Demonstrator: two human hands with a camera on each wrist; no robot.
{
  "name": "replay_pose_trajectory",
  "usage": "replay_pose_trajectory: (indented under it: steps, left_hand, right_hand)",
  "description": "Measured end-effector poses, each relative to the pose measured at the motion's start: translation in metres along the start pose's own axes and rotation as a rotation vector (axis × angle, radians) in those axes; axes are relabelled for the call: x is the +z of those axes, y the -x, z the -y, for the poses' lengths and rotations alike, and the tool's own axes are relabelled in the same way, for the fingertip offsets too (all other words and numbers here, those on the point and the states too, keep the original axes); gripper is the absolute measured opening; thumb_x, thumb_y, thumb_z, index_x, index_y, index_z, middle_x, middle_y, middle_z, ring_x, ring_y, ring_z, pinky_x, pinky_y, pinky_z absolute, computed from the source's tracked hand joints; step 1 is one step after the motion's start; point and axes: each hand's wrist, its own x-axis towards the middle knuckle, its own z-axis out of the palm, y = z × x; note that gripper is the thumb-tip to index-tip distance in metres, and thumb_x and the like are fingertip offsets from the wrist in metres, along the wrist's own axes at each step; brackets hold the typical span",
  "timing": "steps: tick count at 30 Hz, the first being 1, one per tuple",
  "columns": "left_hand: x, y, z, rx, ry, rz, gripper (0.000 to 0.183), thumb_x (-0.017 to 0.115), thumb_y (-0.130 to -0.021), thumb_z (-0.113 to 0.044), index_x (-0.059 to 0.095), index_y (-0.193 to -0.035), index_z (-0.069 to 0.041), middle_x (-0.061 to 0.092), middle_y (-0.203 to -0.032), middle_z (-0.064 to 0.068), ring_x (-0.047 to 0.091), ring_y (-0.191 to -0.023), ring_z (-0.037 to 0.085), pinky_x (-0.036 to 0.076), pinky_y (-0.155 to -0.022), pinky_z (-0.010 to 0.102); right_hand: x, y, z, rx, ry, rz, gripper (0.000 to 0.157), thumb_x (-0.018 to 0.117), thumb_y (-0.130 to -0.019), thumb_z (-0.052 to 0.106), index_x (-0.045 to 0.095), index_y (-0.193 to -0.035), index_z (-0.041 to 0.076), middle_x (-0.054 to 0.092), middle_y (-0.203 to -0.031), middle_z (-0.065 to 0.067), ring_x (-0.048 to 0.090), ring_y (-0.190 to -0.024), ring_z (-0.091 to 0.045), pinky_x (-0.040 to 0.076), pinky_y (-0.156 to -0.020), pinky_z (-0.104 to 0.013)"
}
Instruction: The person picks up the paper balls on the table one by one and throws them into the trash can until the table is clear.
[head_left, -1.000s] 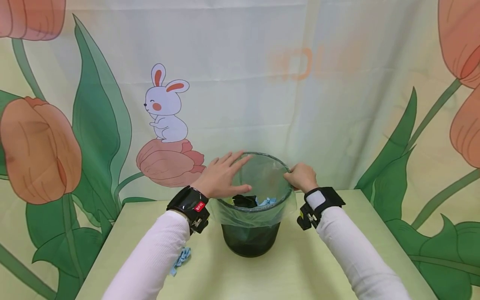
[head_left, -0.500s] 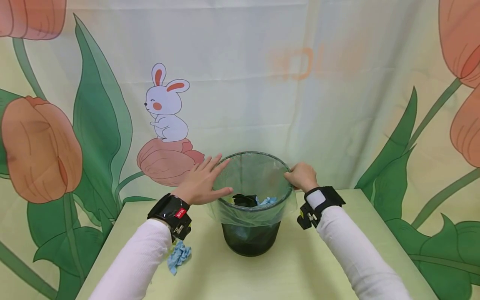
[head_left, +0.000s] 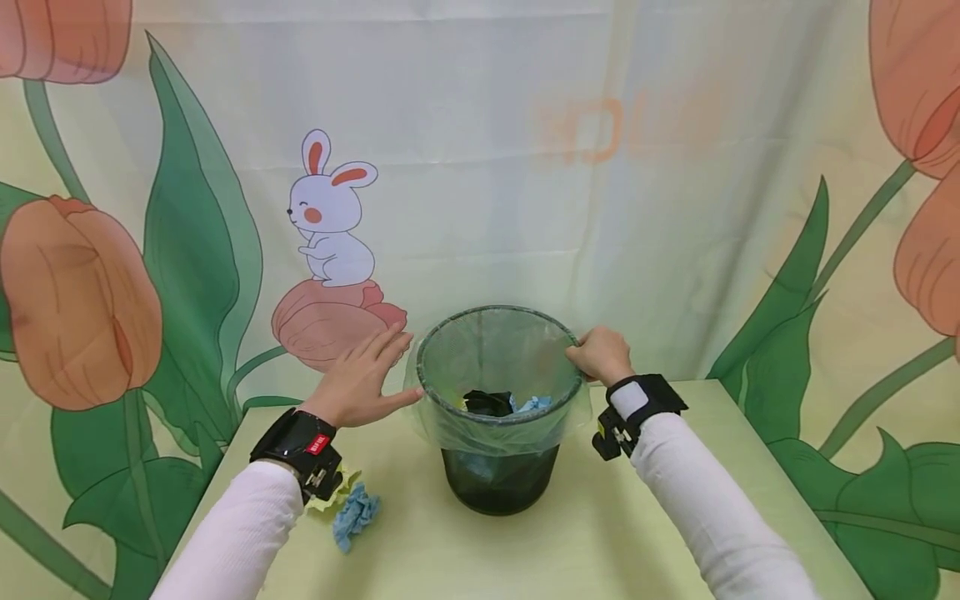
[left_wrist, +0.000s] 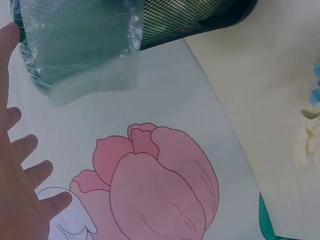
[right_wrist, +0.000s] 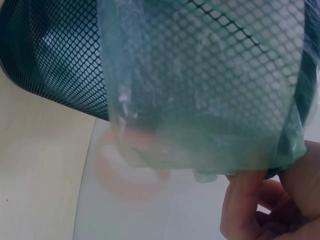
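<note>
A dark mesh wastebasket (head_left: 501, 483) stands upright on the table, lined with a thin green bin bag (head_left: 487, 433) folded over its rim. My right hand (head_left: 602, 356) grips the rim at its right side; the right wrist view shows curled fingers (right_wrist: 242, 200) under the bag's hanging edge. Left of the basket, my left hand (head_left: 360, 385) is spread with straight fingers, its thumb tip right at the rim and nothing held. Inside lie a crumpled black piece (head_left: 487, 403) and crumpled blue paper (head_left: 535, 405).
On the table left of the basket lie a crumpled blue paper (head_left: 356, 515) and a crumpled yellow paper (head_left: 327, 493), the yellow one partly behind the left wrist strap. A printed cloth with tulips and a rabbit (head_left: 337, 221) hangs behind the table (head_left: 600, 533).
My left hand has moved left, from over the basket's opening to beside its rim, uncovering more of the blue and yellow papers. The right hand has kept its grip on the rim.
</note>
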Motion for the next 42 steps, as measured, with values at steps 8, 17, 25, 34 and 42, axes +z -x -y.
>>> replay_pose_trajectory:
  steps: [8,17,25,34,42]
  left_hand:
    - [0.013,0.016,0.012,-0.004,-0.023,-0.047,0.084,0.064,-0.078,-0.052,0.03,-0.145,-0.014,0.033,-0.145,0.015,0.034,-0.13,0.037,0.028,-0.104,0.061]
    - [0.044,0.04,0.022,-0.091,-0.006,0.006,0.083,0.065,-0.077,-0.051,0.033,-0.143,-0.012,0.038,-0.141,0.017,0.038,-0.126,0.037,0.037,-0.096,0.061]
    - [0.07,0.058,0.028,-0.145,0.002,0.009,0.08,0.069,-0.075,-0.048,0.04,-0.139,-0.011,0.042,-0.138,0.018,0.043,-0.122,0.039,0.043,-0.089,0.06]
    - [0.106,0.074,0.033,-0.199,0.007,0.045,0.082,0.073,-0.069,-0.049,0.042,-0.137,-0.013,0.045,-0.134,0.016,0.047,-0.117,0.038,0.044,-0.086,0.06]
    - [0.129,0.092,0.034,-0.241,0.03,0.078,0.08,0.077,-0.067,-0.042,0.046,-0.134,-0.012,0.048,-0.129,0.016,0.05,-0.11,0.037,0.046,-0.081,0.057]
  right_hand:
    - [0.0,0.001,-0.001,-0.01,-0.015,-0.004,0.047,0.053,-0.084,0.014,0.028,-0.045,0.017,0.024,-0.042,0.007,0.052,-0.039,-0.01,0.035,-0.036,-0.017]
    - [-0.001,0.001,0.0,-0.014,-0.006,-0.009,0.047,0.053,-0.084,0.014,0.028,-0.044,0.017,0.025,-0.041,0.008,0.052,-0.038,-0.009,0.035,-0.035,-0.017]
    - [0.001,0.0,-0.002,-0.026,0.001,-0.011,0.047,0.053,-0.084,0.015,0.028,-0.043,0.017,0.025,-0.041,0.007,0.053,-0.039,-0.01,0.032,-0.034,-0.016]
    - [0.001,0.0,-0.002,-0.019,0.007,-0.01,0.048,0.053,-0.084,0.015,0.027,-0.044,0.018,0.023,-0.041,0.007,0.051,-0.038,-0.009,0.033,-0.035,-0.017]
    - [0.002,-0.001,-0.002,-0.009,0.006,-0.006,0.048,0.053,-0.085,0.015,0.027,-0.045,0.017,0.024,-0.042,0.007,0.054,-0.04,-0.012,0.036,-0.037,-0.017]
